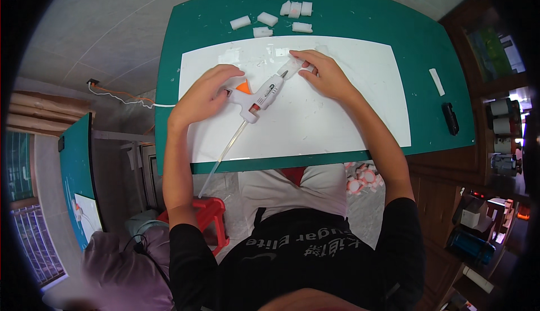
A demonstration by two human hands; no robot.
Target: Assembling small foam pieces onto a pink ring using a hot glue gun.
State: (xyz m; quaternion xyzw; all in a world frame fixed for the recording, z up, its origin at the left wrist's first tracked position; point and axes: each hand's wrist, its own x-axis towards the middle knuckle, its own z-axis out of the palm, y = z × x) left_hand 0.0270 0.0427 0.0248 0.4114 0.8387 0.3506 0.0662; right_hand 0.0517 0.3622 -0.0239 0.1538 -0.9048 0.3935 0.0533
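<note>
My left hand [202, 94] grips the handle of a white glue gun [260, 94] with an orange trigger, its nozzle pointing up and right. A clear glue stick [225, 154] trails from its back past the table's front edge. My right hand [326, 74] presses a small white foam piece [292, 66] onto the white sheet [337, 114], right at the gun's nozzle. The sheet lies on a green table [416, 41].
Several white foam blocks [270, 21] lie at the table's far edge. A white strip [436, 81] and a black utility knife [450, 118] rest at the right side. A red stool [205, 218] stands below the table. Wooden shelves [500, 131] stand on the right.
</note>
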